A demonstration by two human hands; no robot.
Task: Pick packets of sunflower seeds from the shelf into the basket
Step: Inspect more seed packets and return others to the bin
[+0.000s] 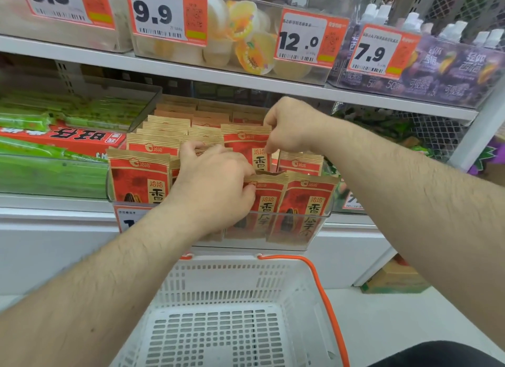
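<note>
- My left hand (216, 180) reached into the clear plastic bin (325, 219) of red-and-tan sunflower seed packets (164, 132), which sat on the white metal shelf (54, 205) and hung out over its front edge.
- That hand's thumb and curled fingers pinched the top edge of a front-row packet (269, 199) near the middle of the bin's front wall.
- My right hand (293, 126) was farther back, toward the bin's right side, its fingers curled and pinching the upper right corner of a raised packet (247, 142) that stood higher than its neighbours.
- More packets stood upright in rows behind, running to the bin's back edge; one front packet (136, 178) stood at the bin's left corner and another (307, 202) at its right corner.
- The white slotted plastic basket (218, 334) with an orange handle (322, 290) sat below the shelf's front edge, directly under my forearms, with no packets showing in the visible part of it.
- Green wrapped snacks (52, 172) lay in the bin to the left on the same shelf.
- On the shelf above, a clear bin held yellow jelly cups (246, 35) behind orange-and-white price tags (308, 38).
</note>
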